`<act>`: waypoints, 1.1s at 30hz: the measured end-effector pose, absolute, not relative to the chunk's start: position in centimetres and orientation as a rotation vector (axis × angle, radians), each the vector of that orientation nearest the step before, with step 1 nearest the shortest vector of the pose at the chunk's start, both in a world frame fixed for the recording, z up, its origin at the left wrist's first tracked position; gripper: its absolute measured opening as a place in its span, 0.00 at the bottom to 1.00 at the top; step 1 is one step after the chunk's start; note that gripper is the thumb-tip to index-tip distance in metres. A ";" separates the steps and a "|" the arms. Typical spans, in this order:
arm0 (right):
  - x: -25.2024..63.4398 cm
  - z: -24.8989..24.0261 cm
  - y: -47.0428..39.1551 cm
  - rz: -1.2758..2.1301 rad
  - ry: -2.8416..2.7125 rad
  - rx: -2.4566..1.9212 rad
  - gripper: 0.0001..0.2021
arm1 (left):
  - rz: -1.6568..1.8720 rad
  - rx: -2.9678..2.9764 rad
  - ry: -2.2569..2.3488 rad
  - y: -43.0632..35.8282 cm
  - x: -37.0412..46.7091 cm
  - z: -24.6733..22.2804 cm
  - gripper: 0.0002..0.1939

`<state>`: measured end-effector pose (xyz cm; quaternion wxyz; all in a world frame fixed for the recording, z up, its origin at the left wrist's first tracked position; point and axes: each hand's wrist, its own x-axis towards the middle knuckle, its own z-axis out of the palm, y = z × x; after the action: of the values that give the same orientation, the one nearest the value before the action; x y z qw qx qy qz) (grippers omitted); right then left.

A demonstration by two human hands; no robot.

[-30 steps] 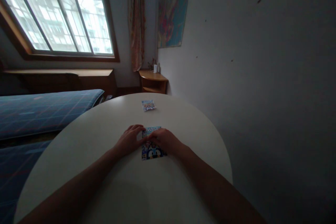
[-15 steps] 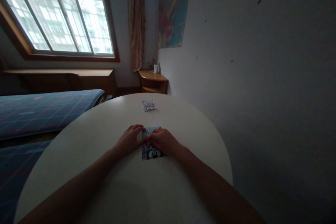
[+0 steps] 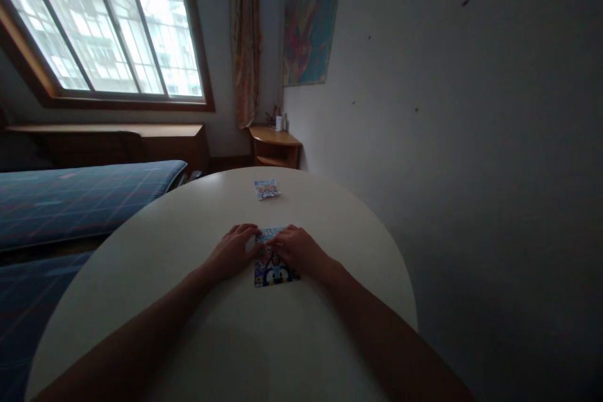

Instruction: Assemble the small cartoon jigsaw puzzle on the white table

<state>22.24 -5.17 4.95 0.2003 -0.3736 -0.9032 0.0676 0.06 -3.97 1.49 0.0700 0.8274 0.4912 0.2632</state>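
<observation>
A small flat card with a colourful printed cartoon picture (image 3: 276, 275) lies on the pale round table (image 3: 226, 352) in front of me. My left hand (image 3: 234, 250) rests at the card's left edge, its thumb and fingers apart and their tips touching the card. Over the upper right part of the card lies my right hand (image 3: 296, 252), its fingers bunched together with the tips down on the print. Whatever may be between those fingertips is hidden. Farther back on the table is a smaller printed piece (image 3: 267, 189) with a similar picture, slightly creased.
To the left are mattresses with a blue plaid pattern (image 3: 85, 201), close to the table's edge. The wall (image 3: 424, 169) runs along the right side. Behind the table stands a wooden corner shelf (image 3: 276, 135), and a window (image 3: 103, 25) is at the upper left.
My right hand has shifted slightly up and to the right across the card, uncovering more of the print. The left hand, the card and the farther piece look unmoved.
</observation>
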 end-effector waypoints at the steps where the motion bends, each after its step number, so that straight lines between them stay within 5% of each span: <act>1: 22.4 5.0 -5.1 0.199 -2.488 -1.083 0.11 | 0.783 2.491 1.477 -4.1 0.1 1.6 0.20; 33: 24.1 3.9 -3.5 0.297 -2.401 -1.214 0.10 | 0.627 2.520 1.695 -4.9 2.1 2.1 0.32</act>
<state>24.07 -3.52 3.92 0.2156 -0.4378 -0.8663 0.1070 2.08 -4.87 2.08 0.0201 0.8125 0.5464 0.2022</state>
